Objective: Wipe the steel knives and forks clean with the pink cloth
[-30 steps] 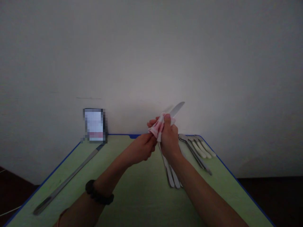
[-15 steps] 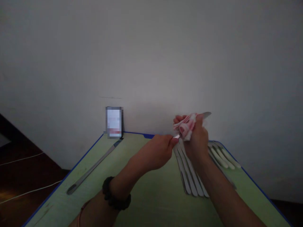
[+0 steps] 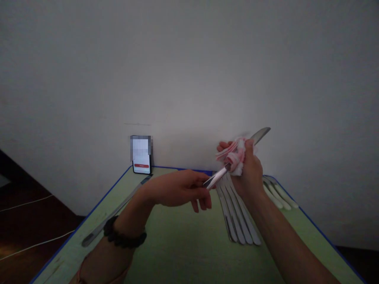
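A metal table knife [image 3: 219, 176] slants up to the right, its blade rising past my right hand. My right hand [image 3: 250, 173] is closed around a pink and white cloth [image 3: 237, 156], which wraps the knife's middle. The knife's handle end lies between the thumb and forefinger of my left hand [image 3: 180, 189] in a light pinch, the other fingers hanging loosely below. Under the hands, several metal knives [image 3: 237, 213] lie side by side on the green table [image 3: 177, 244]. A single long metal utensil [image 3: 115, 211] lies at the left, its far end near the phone.
A phone [image 3: 141, 156] with a lit screen leans upright against the wall [image 3: 189, 79] at the table's back left. Several white-handled utensils [image 3: 278, 195] lie near the right edge. White cables [image 3: 35, 244] cross the dark floor at the left.
My left hand has shifted left and loosened its grip, and more of the handle shows. More blade now sticks out of the cloth at the upper right.
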`<state>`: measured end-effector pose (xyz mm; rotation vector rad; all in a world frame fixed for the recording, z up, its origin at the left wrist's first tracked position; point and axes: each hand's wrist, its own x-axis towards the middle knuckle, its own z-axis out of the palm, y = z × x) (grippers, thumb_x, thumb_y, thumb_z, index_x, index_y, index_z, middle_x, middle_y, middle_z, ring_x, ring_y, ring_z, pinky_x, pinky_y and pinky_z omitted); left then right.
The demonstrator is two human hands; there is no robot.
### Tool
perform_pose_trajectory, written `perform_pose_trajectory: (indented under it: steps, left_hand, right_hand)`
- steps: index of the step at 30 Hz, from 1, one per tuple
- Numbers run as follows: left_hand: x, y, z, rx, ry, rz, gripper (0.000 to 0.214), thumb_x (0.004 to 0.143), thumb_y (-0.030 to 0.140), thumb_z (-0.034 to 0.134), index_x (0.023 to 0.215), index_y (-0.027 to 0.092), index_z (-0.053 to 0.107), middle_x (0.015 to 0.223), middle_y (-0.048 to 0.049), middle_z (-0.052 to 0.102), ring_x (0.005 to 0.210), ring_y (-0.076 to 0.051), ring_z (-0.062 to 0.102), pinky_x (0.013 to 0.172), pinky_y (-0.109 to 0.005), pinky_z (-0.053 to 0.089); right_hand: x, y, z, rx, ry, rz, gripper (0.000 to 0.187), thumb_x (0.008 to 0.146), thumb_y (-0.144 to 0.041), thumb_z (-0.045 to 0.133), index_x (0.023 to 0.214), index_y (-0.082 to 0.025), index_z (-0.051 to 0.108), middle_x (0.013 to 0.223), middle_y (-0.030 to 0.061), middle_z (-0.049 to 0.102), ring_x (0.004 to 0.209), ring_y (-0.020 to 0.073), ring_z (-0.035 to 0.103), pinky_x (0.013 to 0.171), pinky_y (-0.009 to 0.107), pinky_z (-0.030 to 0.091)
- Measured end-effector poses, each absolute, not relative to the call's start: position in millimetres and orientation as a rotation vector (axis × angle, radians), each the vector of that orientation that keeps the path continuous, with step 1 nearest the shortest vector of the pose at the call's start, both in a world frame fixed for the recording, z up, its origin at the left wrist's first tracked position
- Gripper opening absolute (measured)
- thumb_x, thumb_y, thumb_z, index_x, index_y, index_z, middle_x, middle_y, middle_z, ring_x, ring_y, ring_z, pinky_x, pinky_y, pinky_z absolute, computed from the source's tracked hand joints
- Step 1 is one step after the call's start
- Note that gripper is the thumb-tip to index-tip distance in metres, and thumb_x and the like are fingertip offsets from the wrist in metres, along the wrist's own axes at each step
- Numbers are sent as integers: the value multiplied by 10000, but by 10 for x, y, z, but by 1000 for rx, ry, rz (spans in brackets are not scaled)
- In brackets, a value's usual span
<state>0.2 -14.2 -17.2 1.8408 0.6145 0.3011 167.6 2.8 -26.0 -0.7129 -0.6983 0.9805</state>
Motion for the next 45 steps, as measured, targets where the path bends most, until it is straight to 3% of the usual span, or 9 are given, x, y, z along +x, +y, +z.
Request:
perform_pose_trajectory:
  steps: [4, 10, 14, 18, 27, 30, 34, 40, 45]
  left_hand:
    - [9, -79, -224, 1732, 519, 400, 216, 886, 348, 507, 875, 142, 570, 736, -56, 666, 648, -144, 633, 576, -256, 536]
    - [283, 12, -522, 1602, 529, 545, 407, 806, 515, 568, 720, 118, 556, 631, -43, 607, 548, -126, 572, 413, -204, 479]
    - [422, 29, -712, 1303, 471, 680, 412, 806, 502, 563, 617, 141, 501, 478, 43, 445, 396, -65, 401, 324, -151, 325]
    - [477, 3, -734, 1143, 374, 719, 349, 847, 379, 522, 587, 153, 464, 446, 85, 290, 397, -49, 259, 344, -133, 203]
    - [152, 0, -480, 1444, 368, 403, 344, 869, 367, 475, 604, 149, 493, 453, 77, 332, 380, -55, 297, 384, -184, 267]
    - [118, -42, -400, 1571, 437, 320, 352, 887, 406, 441, 659, 148, 511, 512, 49, 427, 412, -68, 375, 405, -193, 311]
    - [319, -109, -437, 1605, 669, 443, 392, 904, 500, 337, 699, 184, 445, 518, 84, 321, 411, -71, 287, 369, -181, 218]
    - [582, -81, -681, 1882, 924, 688, 406, 927, 443, 239, 625, 206, 369, 516, 60, 370, 453, -99, 336, 443, -227, 273]
    - [545, -108, -644, 2038, 967, 622, 421, 938, 428, 221, 618, 205, 379, 527, 50, 404, 482, -115, 377, 506, -250, 309]
  right_hand:
    - [1623, -7, -232, -650, -596, 960, 405, 915, -461, 408, 718, -156, 588, 586, 4, 661, 547, 115, 647, 551, 218, 518]
    - [1384, -86, -489, -694, -694, 978, 444, 819, -576, 493, 609, -184, 502, 449, -62, 506, 379, 84, 479, 352, 189, 346]
    - [1379, -52, -543, -742, -663, 965, 454, 790, -593, 518, 586, -189, 487, 444, -61, 501, 371, 86, 462, 347, 203, 331]
    - [1615, 46, -353, -694, -588, 957, 450, 853, -558, 448, 607, -184, 491, 414, -67, 487, 360, 77, 463, 373, 192, 349]
    - [2149, 136, -49, -481, -521, 939, 434, 914, -507, 382, 623, -189, 434, 397, -104, 415, 314, 53, 401, 382, 179, 357]
    - [2151, 132, -30, -484, -516, 927, 435, 938, -466, 354, 629, -178, 459, 417, -94, 461, 339, 50, 448, 412, 171, 399]
    - [1985, 108, -137, -573, -478, 896, 437, 957, -412, 324, 650, -162, 510, 487, -50, 582, 406, 59, 542, 466, 171, 464]
    - [1545, 57, -556, -798, -650, 994, 406, 827, -509, 527, 691, -139, 625, 610, 34, 696, 495, 126, 635, 456, 205, 505]
    - [1697, 119, -573, -824, -698, 979, 425, 814, -519, 541, 682, -127, 638, 618, 58, 707, 522, 153, 660, 492, 237, 535]
